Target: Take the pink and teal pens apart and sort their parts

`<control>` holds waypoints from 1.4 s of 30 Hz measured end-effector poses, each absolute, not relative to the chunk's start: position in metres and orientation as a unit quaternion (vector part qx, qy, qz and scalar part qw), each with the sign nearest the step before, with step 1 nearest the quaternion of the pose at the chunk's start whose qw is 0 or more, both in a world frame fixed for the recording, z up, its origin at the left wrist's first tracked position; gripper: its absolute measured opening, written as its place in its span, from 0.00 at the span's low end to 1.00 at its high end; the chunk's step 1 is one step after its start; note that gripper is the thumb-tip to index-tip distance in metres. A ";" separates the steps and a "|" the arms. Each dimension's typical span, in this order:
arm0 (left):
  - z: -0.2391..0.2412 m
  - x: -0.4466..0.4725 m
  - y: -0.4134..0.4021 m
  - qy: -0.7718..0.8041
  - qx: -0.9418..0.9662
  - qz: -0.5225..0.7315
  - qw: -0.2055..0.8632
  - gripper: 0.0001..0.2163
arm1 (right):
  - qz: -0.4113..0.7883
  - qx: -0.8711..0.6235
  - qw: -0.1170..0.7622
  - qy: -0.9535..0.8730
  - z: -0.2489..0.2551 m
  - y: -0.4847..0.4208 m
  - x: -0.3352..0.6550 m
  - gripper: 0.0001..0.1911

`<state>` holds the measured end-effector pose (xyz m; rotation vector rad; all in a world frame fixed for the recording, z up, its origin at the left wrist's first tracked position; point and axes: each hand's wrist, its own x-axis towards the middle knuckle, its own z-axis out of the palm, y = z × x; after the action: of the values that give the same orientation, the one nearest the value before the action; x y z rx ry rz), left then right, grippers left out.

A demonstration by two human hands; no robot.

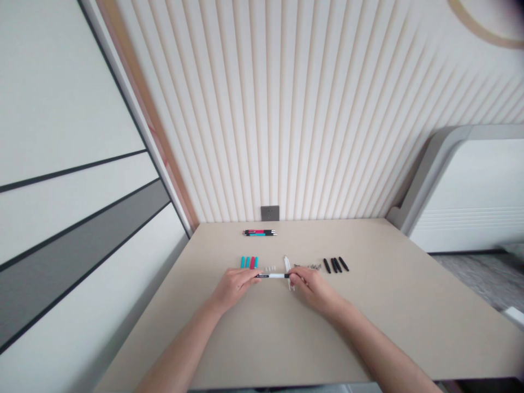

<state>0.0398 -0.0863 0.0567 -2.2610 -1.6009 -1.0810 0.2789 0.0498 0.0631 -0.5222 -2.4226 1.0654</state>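
Observation:
A black and white pen [275, 276] lies level between my two hands, with small pale lettering on its black left part. My left hand [234, 285] pinches its left end. My right hand [310, 284] closes on its black right end. Thin white pen refills [287, 264] lie on the table beneath and beside my right fingers, which partly cover them. Just beyond my left hand are several short blue and red pen barrels [252, 262] in a row. Small whitish pieces [270, 268] sit behind the held pen. Small metallic parts, maybe springs [314, 267], lie behind my right hand.
Several black pen parts [335, 265] lie right of my right hand. Pens in red, blue and black [259, 233] are stacked toward the back of the beige table [262, 333]. A dark socket [270, 213] is on the ribbed wall. A white cabinet [73, 218] stands left.

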 end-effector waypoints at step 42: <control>0.055 0.039 -0.087 -0.564 -0.746 -0.354 0.033 0.10 | 0.399 -0.188 0.220 -0.870 0.064 0.045 0.276 0.10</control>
<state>0.0391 -0.0874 0.0554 -2.2946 -1.7348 -1.0886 0.2755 0.0454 0.0644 -0.5205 -2.4066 1.1044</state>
